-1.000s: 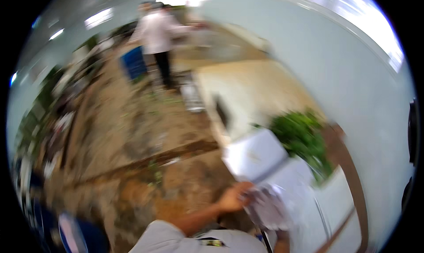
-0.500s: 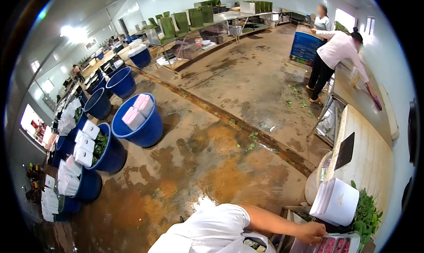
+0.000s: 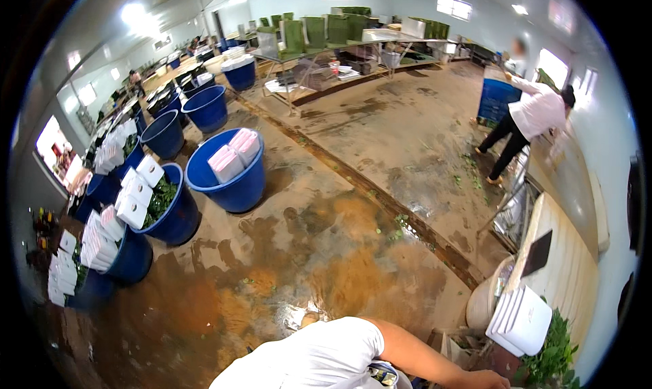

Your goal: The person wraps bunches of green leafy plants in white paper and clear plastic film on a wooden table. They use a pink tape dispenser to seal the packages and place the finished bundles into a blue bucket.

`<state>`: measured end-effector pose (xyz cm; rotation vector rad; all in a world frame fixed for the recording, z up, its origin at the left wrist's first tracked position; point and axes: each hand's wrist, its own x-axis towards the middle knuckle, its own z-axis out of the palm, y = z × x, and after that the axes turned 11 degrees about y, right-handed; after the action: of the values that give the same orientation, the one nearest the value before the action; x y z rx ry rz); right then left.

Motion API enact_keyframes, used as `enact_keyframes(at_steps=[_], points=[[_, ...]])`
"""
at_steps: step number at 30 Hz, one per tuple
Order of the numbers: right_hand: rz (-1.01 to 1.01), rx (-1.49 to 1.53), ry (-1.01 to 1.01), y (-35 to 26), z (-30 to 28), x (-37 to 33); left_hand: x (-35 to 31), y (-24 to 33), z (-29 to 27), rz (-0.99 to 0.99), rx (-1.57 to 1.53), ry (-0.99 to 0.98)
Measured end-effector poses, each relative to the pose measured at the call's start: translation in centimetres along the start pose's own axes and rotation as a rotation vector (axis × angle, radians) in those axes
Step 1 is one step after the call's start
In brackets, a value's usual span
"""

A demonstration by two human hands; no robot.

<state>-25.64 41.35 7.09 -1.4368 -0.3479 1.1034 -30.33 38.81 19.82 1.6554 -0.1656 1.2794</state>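
My left hand (image 3: 483,380) is at the lower right, cut off by the bottom edge, at the end of a bare forearm and a white short sleeve. Its fingers do not show well enough to tell if they hold anything. Close beyond it leans a stack of white panels with rounded corners (image 3: 521,321). Leafy green stems (image 3: 555,348) lie to the right of that stack. My right hand is out of view.
Blue tubs (image 3: 224,178) stand along the left, several with white-wrapped greenery. A wet drain channel (image 3: 353,178) crosses the floor. At the right, a co-worker in a pale top (image 3: 538,110) bends over a long table (image 3: 564,178); another stands behind a blue bin (image 3: 499,100).
The view has shifted, and my left hand sits lower in it. The clear tray of pinkish-red pieces it touched is out of view. The co-worker's outstretched arm no longer shows along the table.
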Motion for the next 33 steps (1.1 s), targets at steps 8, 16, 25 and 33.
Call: enact_keyframes(at_steps=[8, 16, 25, 33], points=[[0.065, -0.15, -0.26, 7.7, 19.0, -7.5, -7.9, 9.5, -15.5, 0.194, 0.245, 0.237], [0.197, -0.24, -0.527, 15.7, 37.7, -17.1, -21.5, 28.8, -36.2, -0.01, 0.649, 0.476], [0.393, -0.311, -0.745, 24.1, 56.2, -21.7, -35.5, 43.4, -50.8, -0.241, 0.982, 0.893], [0.669, -0.3, -1.002, 33.0, 78.4, -28.7, -42.6, 57.7, -60.5, -0.673, 1.064, 1.637]])
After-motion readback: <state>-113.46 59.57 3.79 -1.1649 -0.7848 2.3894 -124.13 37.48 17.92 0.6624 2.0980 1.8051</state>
